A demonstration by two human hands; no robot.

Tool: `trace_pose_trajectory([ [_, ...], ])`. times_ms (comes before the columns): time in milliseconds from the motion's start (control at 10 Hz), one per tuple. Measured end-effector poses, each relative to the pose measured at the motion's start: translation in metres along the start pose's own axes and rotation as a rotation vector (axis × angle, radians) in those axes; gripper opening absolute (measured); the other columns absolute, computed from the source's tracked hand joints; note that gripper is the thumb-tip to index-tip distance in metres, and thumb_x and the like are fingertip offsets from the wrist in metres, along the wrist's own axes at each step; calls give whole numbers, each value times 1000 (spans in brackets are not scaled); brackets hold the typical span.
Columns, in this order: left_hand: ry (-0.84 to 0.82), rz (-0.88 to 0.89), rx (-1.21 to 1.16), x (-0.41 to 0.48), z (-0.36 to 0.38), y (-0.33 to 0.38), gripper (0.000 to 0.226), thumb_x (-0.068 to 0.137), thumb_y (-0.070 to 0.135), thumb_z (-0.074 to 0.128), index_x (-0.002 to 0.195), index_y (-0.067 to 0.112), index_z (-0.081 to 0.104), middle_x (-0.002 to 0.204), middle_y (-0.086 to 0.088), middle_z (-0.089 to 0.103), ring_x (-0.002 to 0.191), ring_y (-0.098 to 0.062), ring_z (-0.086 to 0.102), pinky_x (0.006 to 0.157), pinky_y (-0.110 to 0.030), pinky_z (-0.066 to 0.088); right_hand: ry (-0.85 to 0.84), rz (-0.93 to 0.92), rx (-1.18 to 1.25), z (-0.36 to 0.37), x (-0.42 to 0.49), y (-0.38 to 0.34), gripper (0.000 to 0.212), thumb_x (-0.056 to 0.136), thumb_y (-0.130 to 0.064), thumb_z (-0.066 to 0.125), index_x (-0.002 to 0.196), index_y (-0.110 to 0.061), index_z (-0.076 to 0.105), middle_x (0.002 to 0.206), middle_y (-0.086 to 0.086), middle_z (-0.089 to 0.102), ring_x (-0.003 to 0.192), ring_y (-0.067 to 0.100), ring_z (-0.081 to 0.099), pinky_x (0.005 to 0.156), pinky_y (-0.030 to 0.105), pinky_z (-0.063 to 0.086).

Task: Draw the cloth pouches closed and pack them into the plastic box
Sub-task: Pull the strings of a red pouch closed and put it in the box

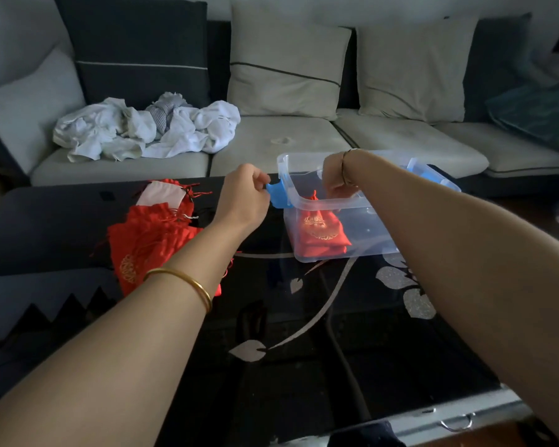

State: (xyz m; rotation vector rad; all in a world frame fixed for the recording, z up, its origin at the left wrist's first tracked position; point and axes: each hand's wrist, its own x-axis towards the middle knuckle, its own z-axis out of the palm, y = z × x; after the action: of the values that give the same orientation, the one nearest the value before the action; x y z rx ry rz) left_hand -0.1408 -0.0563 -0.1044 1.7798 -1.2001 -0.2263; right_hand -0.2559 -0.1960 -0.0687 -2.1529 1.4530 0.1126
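- The red pouch (320,230) lies inside the plastic box (368,229), which stands on the dark bench (304,317).
- Your right hand (336,179) reaches into the box, fingers curled just beside the pouch neck; I cannot tell if it grips.
- Your left hand (246,195) pinches the blue latch (279,198).
- More red pouches, the pile (149,240), lie at left on the bench.

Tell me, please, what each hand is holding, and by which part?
The right hand appears to pinch the red pouch by its gathered top, inside the plastic box. The left hand curls at the blue latch; its hold cannot be told.
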Motion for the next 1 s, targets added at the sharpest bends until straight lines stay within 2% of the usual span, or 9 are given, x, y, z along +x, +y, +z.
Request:
trace_pose_trajectory([
  [100,80,-53,37,-15,-16,-13,27,86,-4,46,108,4,59,107,-6,55,99,-17,52,80,-21,38,274,-72,287,-6,-44,-20,27,88,9,45,66,-7,41,94,13,53,85,27,53,83,37,54],
  [200,200,-189,165,-32,-33,-42,29,86,2,49,112,8,60,118,-13,58,112,-28,54,94,-37,44,537,-248,457,11,-68,-36,13,86,2,49,86,-8,57,106,19,62,98,34,62,91,45,52],
  [300,303,-370,381,-61,-45,-69,31,88,11,52,119,15,58,127,-15,52,121,-36,45,97,-49,39,495,-392,566,67,-99,-52,28,83,2,50,108,-1,61,108,23,64,101,38,62,87,48,52],
  [500,218,-428,490,-85,-55,-93,43,91,25,58,130,14,46,137,-17,40,127,-39,34,102,-51,30,17,-290,387,158,-104,-63,31,78,13,58,109,10,59,98,27,67,91,37,67,81,48,56],
  [600,201,-439,522,-80,-56,-102,45,92,28,56,131,10,43,136,-19,42,126,-39,35,102,-50,30,-64,-243,550,169,-102,-62,33,88,11,47,121,9,50,106,33,63,94,39,67,81,44,56],
  [700,216,-441,526,-78,-57,-111,40,92,24,56,128,8,46,130,-17,51,123,-38,39,100,-49,32,-37,-250,616,174,-95,-62,32,89,6,46,121,12,48,94,26,61,83,29,62,80,43,57],
  [800,264,-378,431,-72,-61,-116,35,90,21,58,123,9,53,119,-13,60,117,-36,46,95,-47,38,-57,-238,664,180,-88,-63,39,87,2,49,126,5,46,91,19,58,80,26,59,79,44,55],
  [900,190,-283,126,-66,-68,-105,36,86,18,64,121,11,56,111,-5,63,107,-27,57,90,-39,48,4,-173,838,179,-82,-60,61,86,-5,55,142,-7,29,114,18,57,89,25,60,75,43,56],
  [1000,-41,-207,-233,-71,-73,-82,39,85,8,64,121,21,56,103,5,61,97,-13,59,82,-26,49,71,-161,1100,163,-89,-51,69,88,-2,49,147,-22,19,112,16,59,79,21,61,64,37,55],
])
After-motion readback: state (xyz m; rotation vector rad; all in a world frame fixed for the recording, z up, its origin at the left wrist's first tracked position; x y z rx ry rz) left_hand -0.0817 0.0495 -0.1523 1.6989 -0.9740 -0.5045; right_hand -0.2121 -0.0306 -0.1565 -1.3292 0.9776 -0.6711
